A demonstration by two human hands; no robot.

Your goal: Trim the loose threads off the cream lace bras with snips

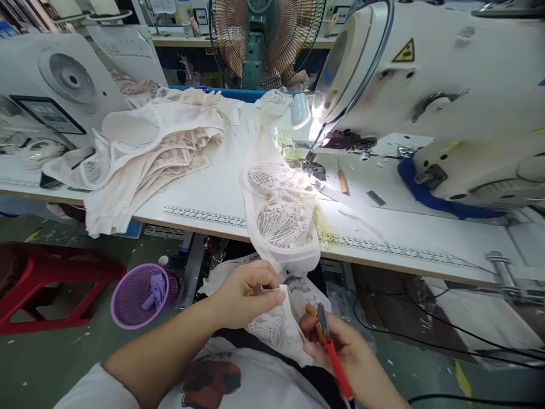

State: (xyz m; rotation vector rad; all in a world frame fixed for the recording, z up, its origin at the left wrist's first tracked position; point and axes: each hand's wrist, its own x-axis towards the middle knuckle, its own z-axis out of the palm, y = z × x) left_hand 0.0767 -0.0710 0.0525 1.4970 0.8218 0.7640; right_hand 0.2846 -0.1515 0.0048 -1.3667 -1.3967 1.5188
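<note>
A white lace bra (284, 218) runs from beside the sewing machine's needle area over the table's front edge and down to my lap. My left hand (249, 292) is closed, pinching the edge of the bra's lower part between thumb and fingertips. Lower right, my right hand (340, 346) holds thread snips (334, 355) with red and orange on the handles and grey metal at the top. Its thumb and fingertips also meet at the fabric's edge. The snips' blades are apart from the spot my left hand pinches.
A sewing machine (426, 74) with its lamp lit stands at right. Stacked white bras (162, 136) lie left, near another machine (63, 85). A green fan (253, 57) stands behind the table (213, 193). On the floor are a purple basket (131, 301) and a red stool (55, 284).
</note>
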